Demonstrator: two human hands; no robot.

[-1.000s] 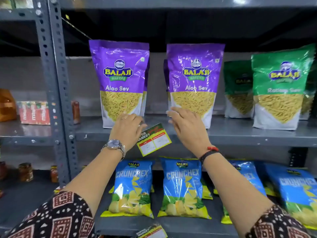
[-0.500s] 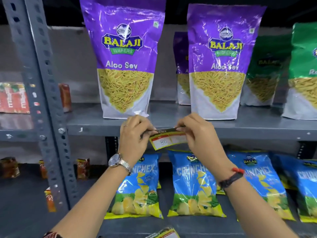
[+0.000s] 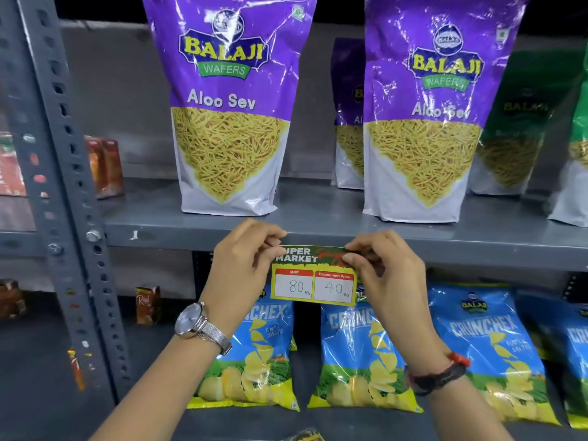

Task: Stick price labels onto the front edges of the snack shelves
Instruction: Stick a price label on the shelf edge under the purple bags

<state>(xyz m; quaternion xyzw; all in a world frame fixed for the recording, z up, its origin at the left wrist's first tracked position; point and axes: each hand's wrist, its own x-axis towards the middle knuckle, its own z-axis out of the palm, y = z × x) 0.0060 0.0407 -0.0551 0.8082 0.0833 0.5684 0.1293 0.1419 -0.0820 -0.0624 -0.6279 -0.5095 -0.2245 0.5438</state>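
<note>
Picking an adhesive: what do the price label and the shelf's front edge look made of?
Price label: looks like glossy printed paper or thin card, flat with crisp corners. Shelf front edge: apparently grey painted metal, matte, with a chipped spot and bolted perforated uprights. Neither can be confirmed.

Head-worn wide-angle view, facing forward, close to shelf [image 3: 318, 232] front edge

3 purple Aloo Sev bags [image 3: 229, 106], 4 blue Crunchex bags [image 3: 366, 358], 1 price label [image 3: 313, 278], 2 hands [image 3: 241, 268].

Glossy plastic bags [image 3: 232, 100], seemingly matt painted-metal shelf [image 3: 165, 229]
</note>
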